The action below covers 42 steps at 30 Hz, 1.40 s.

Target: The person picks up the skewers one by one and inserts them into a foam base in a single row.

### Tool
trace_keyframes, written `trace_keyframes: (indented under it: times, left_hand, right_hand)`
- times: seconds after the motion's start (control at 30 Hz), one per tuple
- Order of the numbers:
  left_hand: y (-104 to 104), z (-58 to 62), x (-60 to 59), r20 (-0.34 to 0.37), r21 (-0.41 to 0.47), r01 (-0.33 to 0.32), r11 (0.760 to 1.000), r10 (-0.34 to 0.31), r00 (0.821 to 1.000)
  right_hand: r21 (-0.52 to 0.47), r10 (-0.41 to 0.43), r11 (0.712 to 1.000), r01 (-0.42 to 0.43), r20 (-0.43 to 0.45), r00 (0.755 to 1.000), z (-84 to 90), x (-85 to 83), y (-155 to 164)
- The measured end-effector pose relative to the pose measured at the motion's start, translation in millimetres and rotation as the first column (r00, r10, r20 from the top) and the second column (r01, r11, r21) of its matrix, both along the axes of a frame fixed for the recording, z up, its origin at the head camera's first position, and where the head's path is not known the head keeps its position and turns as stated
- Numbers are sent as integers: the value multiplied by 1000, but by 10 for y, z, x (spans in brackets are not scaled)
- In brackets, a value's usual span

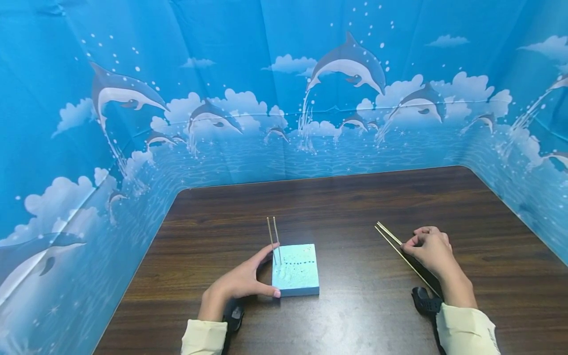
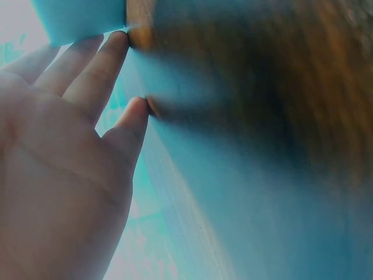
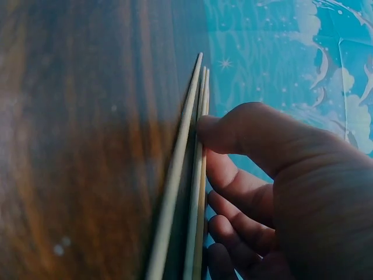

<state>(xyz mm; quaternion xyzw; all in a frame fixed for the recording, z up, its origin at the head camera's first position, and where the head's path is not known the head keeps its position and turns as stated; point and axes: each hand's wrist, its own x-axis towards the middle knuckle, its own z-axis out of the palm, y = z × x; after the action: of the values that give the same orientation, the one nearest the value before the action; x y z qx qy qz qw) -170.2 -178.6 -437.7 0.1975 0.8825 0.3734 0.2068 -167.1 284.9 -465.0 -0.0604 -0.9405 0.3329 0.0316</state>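
A light blue foam block (image 1: 295,266) with a row of small holes in its top lies on the table. Two thin wooden sticks (image 1: 275,236) stand upright near its left edge. My left hand (image 1: 241,281) holds the block from the left, thumb at the near corner and a finger at the far one. In the left wrist view the block (image 2: 81,20) meets the fingertips. To the right, my right hand (image 1: 432,251) pinches a thin wooden stick (image 3: 201,169) between thumb and forefinger. Another stick (image 3: 175,181) lies beside it; how many are pinched I cannot tell.
The dark wood-grain table (image 1: 355,197) has a rounded far edge. A blue curtain (image 1: 266,98) printed with dolphins surrounds it at the back and sides. Black wrist straps with cameras (image 1: 427,301) sit at both of the person's wrists, by the pale sleeves.
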Motion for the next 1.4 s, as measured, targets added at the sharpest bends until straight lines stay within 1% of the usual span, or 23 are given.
trace_keyframes:
  times: [0.37, 0.57, 0.9, 1.07, 1.17, 1.27, 1.4]
  left_hand:
    - [-5, -18, -14, 2, 18, 18, 1000, -18, 1000]
    - [-2, -13, -26, 4, 16, 18, 1000, -18, 1000]
    - [-1, -25, -4, -4, -1, 7, 1000, -7, 1000]
    - [-4, -15, 18, 3, 5, 8, 1000, -8, 1000]
    - [0, -8, 18, 3, 10, 6, 1000, -6, 1000]
    - [8, -6, 12, 2, 12, 5, 1000, -5, 1000]
    - [14, -4, 1, 3, 3, 6, 1000, -6, 1000]
  right_hand:
    - [-21, -26, 999, 26, 7, 1000, 7, 1, -8]
    - [-15, -19, 1000, 19, 4, 1000, 7, -8, -11]
    - [-8, -21, 1000, 21, 25, 999, 11, -11, -25]
    - [-14, -34, 999, 35, 18, 999, -19, -13, -36]
    - [-26, -30, 999, 30, 3, 1000, -20, -13, -31]
    - [-47, -20, 999, 18, -34, 999, 16, 0, -15]
    - [-55, -59, 997, 54, -103, 993, 118, 19, -5]
